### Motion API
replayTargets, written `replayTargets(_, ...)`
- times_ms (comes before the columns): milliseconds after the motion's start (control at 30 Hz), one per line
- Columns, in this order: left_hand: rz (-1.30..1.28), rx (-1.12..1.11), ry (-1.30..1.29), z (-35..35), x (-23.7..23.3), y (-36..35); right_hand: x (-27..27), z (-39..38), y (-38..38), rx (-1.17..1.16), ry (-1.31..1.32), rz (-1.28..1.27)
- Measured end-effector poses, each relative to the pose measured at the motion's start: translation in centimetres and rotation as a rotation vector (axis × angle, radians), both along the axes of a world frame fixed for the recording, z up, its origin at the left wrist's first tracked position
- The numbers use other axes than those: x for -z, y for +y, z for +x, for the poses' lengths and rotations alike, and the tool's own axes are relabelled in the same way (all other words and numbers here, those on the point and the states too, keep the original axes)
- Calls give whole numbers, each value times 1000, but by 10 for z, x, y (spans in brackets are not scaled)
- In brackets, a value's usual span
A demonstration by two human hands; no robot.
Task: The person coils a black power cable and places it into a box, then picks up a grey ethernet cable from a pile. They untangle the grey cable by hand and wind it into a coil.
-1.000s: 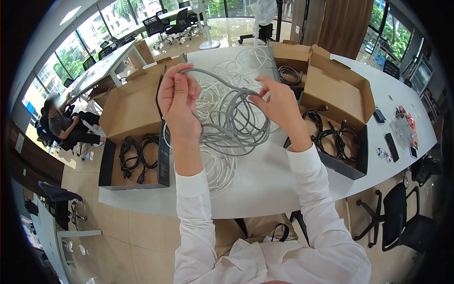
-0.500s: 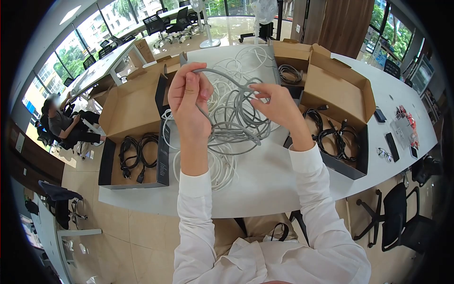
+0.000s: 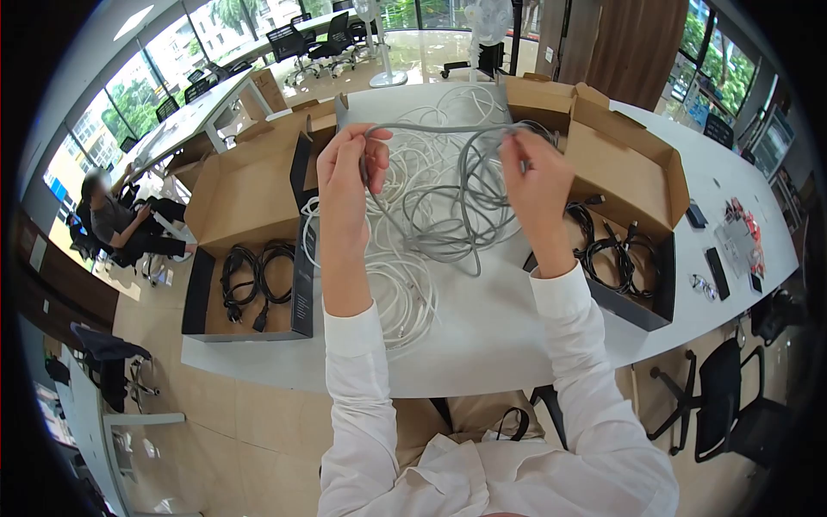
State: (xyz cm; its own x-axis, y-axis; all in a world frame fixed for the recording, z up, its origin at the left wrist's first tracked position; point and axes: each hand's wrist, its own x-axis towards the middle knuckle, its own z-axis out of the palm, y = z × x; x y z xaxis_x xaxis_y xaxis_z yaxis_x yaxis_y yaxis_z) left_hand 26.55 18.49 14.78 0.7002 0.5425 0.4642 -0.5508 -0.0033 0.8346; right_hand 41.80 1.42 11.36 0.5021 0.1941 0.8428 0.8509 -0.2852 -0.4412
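Between my two hands a grey cable (image 3: 439, 129) is stretched above the table. My left hand (image 3: 349, 177) is closed around one part of it, and a strand runs down from the palm. My right hand (image 3: 536, 177) pinches the cable farther right with thumb and fingers. Loose loops of the same cable hang in a tangle between and below the hands. White cables (image 3: 401, 306) lie coiled and tangled on the table beneath.
An open box with black cables (image 3: 254, 280) stands at the left, another (image 3: 616, 258) at the right. More open boxes are behind. Glasses (image 3: 704, 286), phones and red-and-clear packets (image 3: 745, 233) lie far right. A seated person (image 3: 116, 215) is at far left.
My right hand has closed on the grey cable and moved right and slightly up, drawing a length of it out straight from my left hand. The hanging loops have shifted right.
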Motion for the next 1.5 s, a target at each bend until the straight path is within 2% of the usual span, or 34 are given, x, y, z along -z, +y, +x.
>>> replayTargets(33,39,-21,14,-1,-1,0,-2,-3,-3,-8,35,68)
replayTargets(67,75,-33,46,-3,-3,-4,18,25,-4,63,-36,-203)
replayTargets(167,129,-32,81,-1,-11,-5,2,0,-4,39,-90,90)
replayTargets(200,103,-39,96,-4,-7,-7,-8,-8,-8,56,-4,73)
replayTargets(300,116,-39,128,-1,-3,-11,-2,1,-13,132,26,-235)
replayTargets(333,134,-63,183,4,-1,-9,-9,-11,-13,98,-62,25)
replayTargets(433,208,-21,233,6,-1,-15,-7,3,-21,68,95,-243)
replayTargets(467,343,-38,213,12,6,-13,-2,9,-23,102,74,-360)
replayTargets(567,434,302,482,0,-8,-25,-24,-14,-28,-61,205,-16)
replayTargets(600,484,430,499,1,-7,-22,-18,-15,-30,-119,188,-86)
replayTargets(667,551,473,369,12,8,-28,-14,-4,-30,-225,119,-191)
replayTargets(700,582,494,303,18,15,-31,-18,-8,-30,-239,146,-159)
replayTargets(733,689,460,301,25,17,-30,-21,-16,-31,-257,179,-134)
replayTargets(833,681,233,340,35,25,-38,-34,-34,-33,-331,225,-42)
replayTargets(933,1043,-105,468,42,40,-37,-36,-38,-35,-455,220,174)
replayTargets(1000,1102,-85,533,43,52,-30,-41,-39,-35,-478,144,397)
replayTargets(1100,1149,-68,613,41,55,-19,-48,-38,-43,-397,-64,627)
replayTargets(1200,1108,-74,613,39,55,-7,-55,-36,-52,-226,-29,660)
replayTargets(1233,1085,-80,602,39,54,-2,-53,-32,-55,-209,27,497)
replayTargets(1300,868,-23,629,40,46,4,-47,-18,-67,-174,134,171)
replayTargets(1333,760,5,639,39,41,7,-41,-12,-72,-142,88,-77)
replayTargets(1433,182,124,392,35,33,16,-33,-16,-85,-336,78,-623)
replayTargets(1500,-26,296,77,28,28,24,-45,-28,-85,-439,205,-658)
